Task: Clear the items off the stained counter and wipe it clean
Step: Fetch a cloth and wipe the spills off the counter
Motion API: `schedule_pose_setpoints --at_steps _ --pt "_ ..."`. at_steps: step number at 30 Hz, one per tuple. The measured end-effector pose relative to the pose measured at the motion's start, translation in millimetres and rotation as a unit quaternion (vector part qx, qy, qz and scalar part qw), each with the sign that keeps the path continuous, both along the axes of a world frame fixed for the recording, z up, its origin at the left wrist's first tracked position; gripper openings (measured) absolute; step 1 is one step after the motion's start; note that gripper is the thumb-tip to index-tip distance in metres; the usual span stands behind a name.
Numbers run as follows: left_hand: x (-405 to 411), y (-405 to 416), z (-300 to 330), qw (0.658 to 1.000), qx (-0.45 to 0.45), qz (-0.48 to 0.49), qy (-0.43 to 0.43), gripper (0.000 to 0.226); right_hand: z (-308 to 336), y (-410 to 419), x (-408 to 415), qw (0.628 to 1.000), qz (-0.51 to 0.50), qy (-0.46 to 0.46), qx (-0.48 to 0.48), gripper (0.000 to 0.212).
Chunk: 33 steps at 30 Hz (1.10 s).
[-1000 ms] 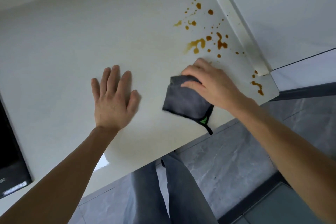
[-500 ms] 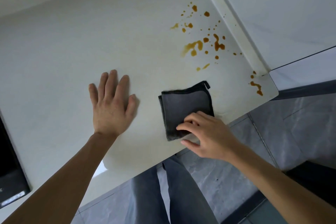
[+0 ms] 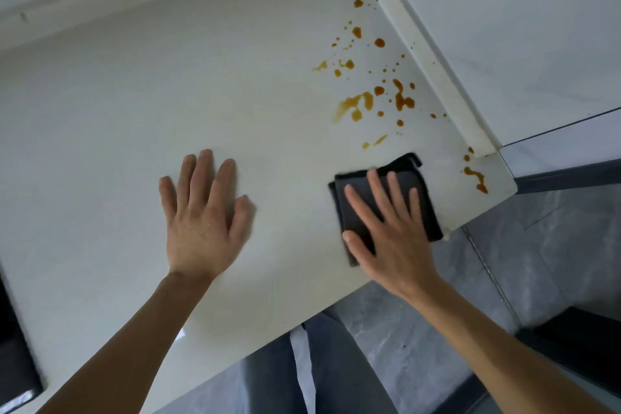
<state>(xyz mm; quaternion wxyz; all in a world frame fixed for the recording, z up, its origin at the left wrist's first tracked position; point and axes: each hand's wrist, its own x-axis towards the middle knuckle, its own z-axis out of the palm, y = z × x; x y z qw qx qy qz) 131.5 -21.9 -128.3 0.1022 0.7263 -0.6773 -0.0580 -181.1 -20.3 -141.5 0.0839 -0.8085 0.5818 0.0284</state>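
The folded dark grey microfibre cloth (image 3: 386, 202) lies at the front right corner of the pale cream stone counter (image 3: 168, 94), its lower edge reaching almost to the counter's front edge, and the right hand (image 3: 389, 228) lies flat on it with fingers straight and spread, pressing down and gripping nothing. The left hand (image 3: 201, 218) rests palm-down on bare counter towards the middle, fingers straight and slightly apart, holding nothing. The likeliest slip, to my eye, is the cloth sliding off the front edge, since it sits so close to it and is only pinned by an open palm. Another risk is smearing: the scattered amber-brown liquid stains (image 3: 376, 97) run from just beyond the cloth up to the far right corner, and a broad stroke could drag them across clean stone. The small amber streak (image 3: 475, 178) at the counter's right end, beside the cloth, could easily be missed. The counter is smooth and faintly glossy, bordered along its right side by a raised off-white strip (image 3: 433, 57) speckled with drops, where residue may lodge. Below is a grey marbled tile floor (image 3: 487, 279); a black appliance edge (image 3: 13, 363) shows at the left end.
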Motion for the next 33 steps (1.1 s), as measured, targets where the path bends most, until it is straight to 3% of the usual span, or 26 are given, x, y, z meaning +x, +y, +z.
schedule_pose_setpoints --at_steps 6,9,12,16,20,23,27,30,33 --pt "1 0 -2 1.000 -0.003 -0.009 -0.004 0.056 3 -94 64 0.998 -0.046 -0.004 -0.045 0.070" --pt "0 0 1 1.000 0.010 -0.008 -0.006 0.057 -2 -61 82 0.998 0.024 -0.028 -0.050 0.069" --pt "-1 -1 7 0.999 0.044 -0.002 0.003 0.058 -2 -36 43 0.996 0.072 -0.032 -0.037 0.067" --pt "2 -14 11 0.998 0.055 -0.028 -0.002 0.053 0 -97 17 0.999 0.003 0.002 -0.034 0.067" --pt "-2 -52 9 0.998 0.066 -0.013 0.007 0.061 3 -164 92 0.997 -0.052 -0.027 -0.051 0.068" --pt "-4 -76 6 0.997 0.073 -0.003 -0.004 0.059 -1 -148 128 0.996 0.037 -0.047 -0.065 0.066" --pt "-4 -76 2 0.998 0.059 0.012 -0.028 0.060 -5 -124 82 0.987 0.130 -0.060 -0.070 0.068" --pt "-4 -77 0 0.999 0.041 0.021 -0.012 0.060 -2 -164 68 0.995 0.065 -0.023 -0.065 0.067" --pt "-4 -77 -4 0.999 0.027 0.021 -0.006 0.059 2 -217 105 0.998 -0.017 -0.024 -0.053 0.067"
